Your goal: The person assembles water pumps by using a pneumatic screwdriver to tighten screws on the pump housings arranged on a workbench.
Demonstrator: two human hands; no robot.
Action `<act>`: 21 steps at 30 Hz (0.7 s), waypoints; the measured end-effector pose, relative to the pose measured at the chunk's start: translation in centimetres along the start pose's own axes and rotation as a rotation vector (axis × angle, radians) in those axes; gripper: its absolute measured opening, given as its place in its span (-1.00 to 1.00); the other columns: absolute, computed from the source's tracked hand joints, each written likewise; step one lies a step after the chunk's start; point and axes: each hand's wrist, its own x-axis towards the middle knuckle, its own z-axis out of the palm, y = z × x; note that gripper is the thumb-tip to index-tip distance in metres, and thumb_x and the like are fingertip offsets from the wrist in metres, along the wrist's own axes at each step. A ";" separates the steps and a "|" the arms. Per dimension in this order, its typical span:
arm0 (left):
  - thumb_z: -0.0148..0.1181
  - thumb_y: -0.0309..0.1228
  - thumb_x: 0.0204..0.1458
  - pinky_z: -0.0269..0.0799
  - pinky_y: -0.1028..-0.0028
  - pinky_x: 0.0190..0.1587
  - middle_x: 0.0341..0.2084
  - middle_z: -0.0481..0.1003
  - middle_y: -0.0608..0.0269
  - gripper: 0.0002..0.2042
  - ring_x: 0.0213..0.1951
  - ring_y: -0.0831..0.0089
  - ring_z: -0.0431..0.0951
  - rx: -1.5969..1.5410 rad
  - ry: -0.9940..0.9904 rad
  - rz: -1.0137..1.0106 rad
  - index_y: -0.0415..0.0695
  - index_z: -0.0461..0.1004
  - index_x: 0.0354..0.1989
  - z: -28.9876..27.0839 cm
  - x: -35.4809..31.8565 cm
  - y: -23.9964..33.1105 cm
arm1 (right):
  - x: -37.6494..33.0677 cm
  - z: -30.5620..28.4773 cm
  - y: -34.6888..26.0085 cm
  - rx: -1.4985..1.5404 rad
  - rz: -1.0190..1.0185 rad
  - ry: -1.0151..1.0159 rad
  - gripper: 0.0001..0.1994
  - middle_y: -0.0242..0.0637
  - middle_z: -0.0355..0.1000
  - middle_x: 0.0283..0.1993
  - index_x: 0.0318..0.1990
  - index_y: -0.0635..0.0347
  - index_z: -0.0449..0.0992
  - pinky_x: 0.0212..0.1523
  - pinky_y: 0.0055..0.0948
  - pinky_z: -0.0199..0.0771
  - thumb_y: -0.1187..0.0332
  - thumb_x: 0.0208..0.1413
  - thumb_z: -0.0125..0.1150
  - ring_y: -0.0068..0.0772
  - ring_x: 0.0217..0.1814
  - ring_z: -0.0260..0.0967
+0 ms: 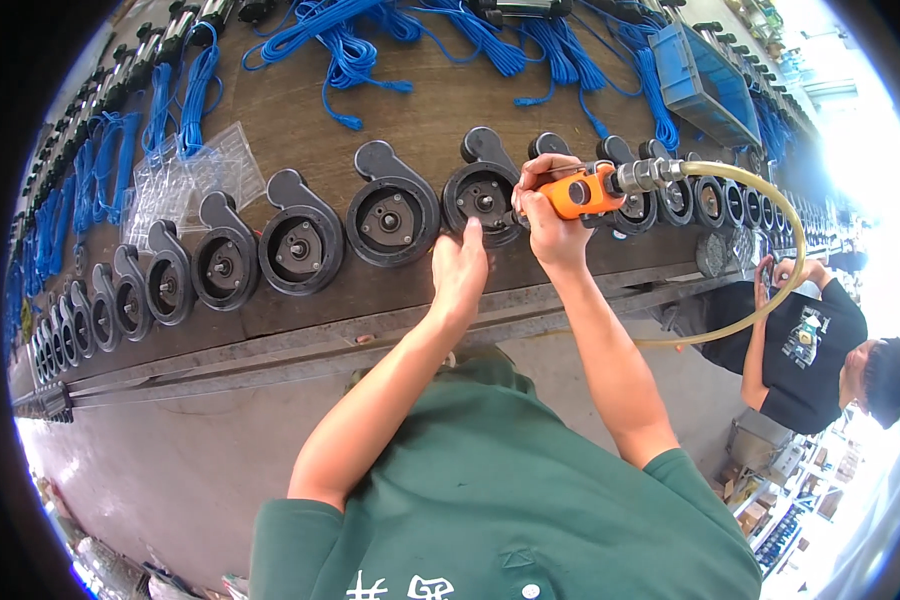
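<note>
A long row of black, snail-shaped blower housings lies across the brown bench, each with a round open face and a spindle in the middle. My left hand is closed on the near rim of one housing, thumb up at its edge; its other fingers are partly hidden. My right hand is wrapped round an orange air tool lying sideways. The tool's front end is at the right side of that same housing; its tip is hard to make out.
A translucent yellow hose loops right from the tool. Bundles of blue cord and a blue crate are at the back. Clear plastic trays lie left. A person in black works at the bench on the right.
</note>
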 end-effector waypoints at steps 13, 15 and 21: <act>0.06 -0.22 0.28 0.41 0.00 0.08 -0.10 0.52 -0.43 -0.51 -0.02 -0.29 0.54 0.104 0.664 0.056 -0.41 0.23 0.17 7.3 0.2 1.7 | 0.6 -1.1 0.9 -0.112 -0.058 -0.122 -0.71 -0.30 0.40 -0.25 -0.06 0.27 0.37 -0.33 -0.57 0.47 0.69 0.05 0.10 -0.55 -0.34 0.39; 0.06 -0.22 0.28 0.42 -0.02 0.06 -0.10 0.52 -0.41 -0.51 -0.03 -0.29 0.53 0.145 0.769 0.183 -0.40 0.23 0.18 7.6 0.9 1.2 | 0.7 -0.9 0.6 -0.021 -0.005 -0.088 -0.73 -0.32 0.45 -0.28 -0.13 0.30 0.44 -0.28 -0.58 0.48 0.70 -0.03 0.16 -0.58 -0.29 0.44; 0.05 -0.20 0.28 0.42 -0.02 0.05 -0.08 0.52 -0.40 -0.48 -0.02 -0.27 0.54 -0.004 0.876 0.112 -0.29 0.21 0.29 9.0 0.9 1.0 | 1.3 -2.6 1.5 -0.001 -0.012 -0.296 -0.71 -0.28 0.40 -0.24 -0.04 0.30 0.37 -0.31 -0.54 0.49 0.69 0.05 0.09 -0.54 -0.32 0.39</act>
